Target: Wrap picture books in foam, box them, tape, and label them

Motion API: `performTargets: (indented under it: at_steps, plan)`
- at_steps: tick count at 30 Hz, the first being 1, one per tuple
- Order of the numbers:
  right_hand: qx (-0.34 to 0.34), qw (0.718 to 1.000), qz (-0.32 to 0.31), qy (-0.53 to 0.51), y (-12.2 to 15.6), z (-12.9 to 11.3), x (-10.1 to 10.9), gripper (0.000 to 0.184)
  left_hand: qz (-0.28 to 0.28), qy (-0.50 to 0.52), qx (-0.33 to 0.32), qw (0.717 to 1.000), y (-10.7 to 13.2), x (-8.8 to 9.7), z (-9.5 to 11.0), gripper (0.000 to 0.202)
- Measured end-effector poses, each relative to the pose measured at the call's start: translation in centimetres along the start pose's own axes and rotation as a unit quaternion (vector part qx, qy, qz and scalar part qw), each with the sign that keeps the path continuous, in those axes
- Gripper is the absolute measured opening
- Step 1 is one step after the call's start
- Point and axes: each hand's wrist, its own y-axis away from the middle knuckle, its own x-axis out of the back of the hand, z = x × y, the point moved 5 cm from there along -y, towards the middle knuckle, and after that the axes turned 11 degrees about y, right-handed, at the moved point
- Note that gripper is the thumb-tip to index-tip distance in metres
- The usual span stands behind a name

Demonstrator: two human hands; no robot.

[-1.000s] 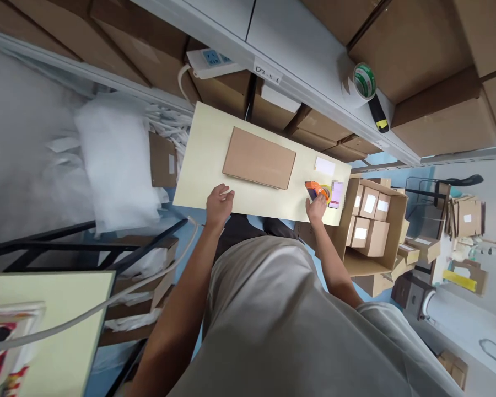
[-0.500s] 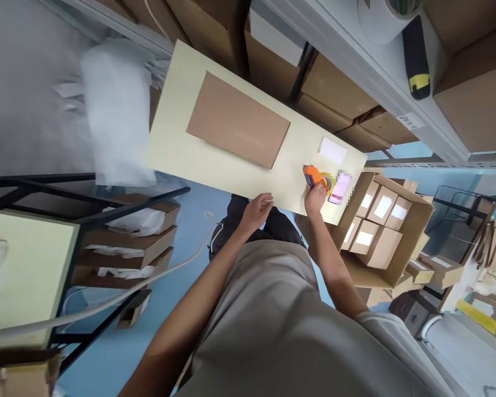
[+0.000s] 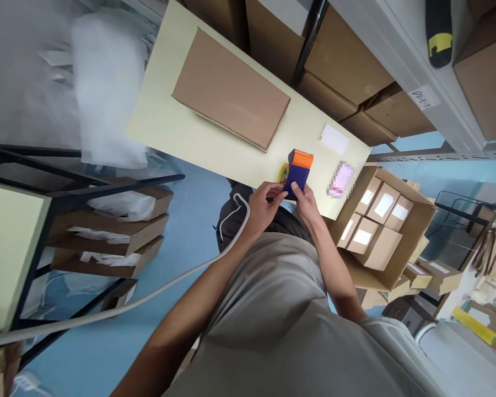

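In front of my waist, my right hand [image 3: 308, 205] grips an orange and dark-blue tape dispenser [image 3: 298, 172], thumb on its blue face. A yellow-edged tape roll [image 3: 283, 173] shows at its left side. My left hand [image 3: 267, 205] is closed, its fingertips pinched against the dispenser's lower left edge by the roll; what exactly they pinch is too small to make out. Beyond both hands, a closed brown cardboard box [image 3: 231, 91] lies on the pale yellow table [image 3: 157, 116].
A white card [image 3: 334, 138] and a blurred pink item [image 3: 341, 181] lie on the table's right part. At right stands an open carton [image 3: 424, 231] holding several labelled boxes. A white cable [image 3: 182, 273] crosses by my left arm. A shelf [image 3: 400, 60] overhangs the far side.
My right hand has lifted the tape dispenser off the table's right part, brought it left towards my body and turned it. My left hand has moved right to meet it.
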Motion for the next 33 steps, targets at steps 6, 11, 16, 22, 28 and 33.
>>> performTargets:
  at_steps: [6,11,16,22,28,33]
  plan:
    - [-0.006,0.999,-0.05,-0.017,0.5,-0.3,-0.8,0.071,-0.002,0.01,0.0,1.0,2.1,0.8,0.0,0.043]
    - [0.009,0.995,-0.072,0.061,1.4,0.1,-0.2,0.075,0.043,0.026,0.02,0.999,2.0,3.3,-0.6,0.051]
    - [0.022,0.986,-0.143,0.082,3.5,-0.4,0.1,0.069,0.082,0.094,0.101,0.987,0.1,6.2,-1.2,0.068]
    - [0.057,0.966,-0.189,0.165,5.1,-0.9,1.3,0.062,0.004,0.112,0.117,0.987,-0.6,7.1,-0.5,0.064]
    - [0.074,0.95,-0.212,0.216,5.5,-0.8,2.2,0.058,-0.049,0.088,0.112,0.989,0.0,7.6,-0.2,0.06]
    - [0.08,0.941,-0.222,0.243,5.9,-1.3,2.5,0.052,-0.062,0.052,0.106,0.991,0.5,7.7,-0.6,0.05]
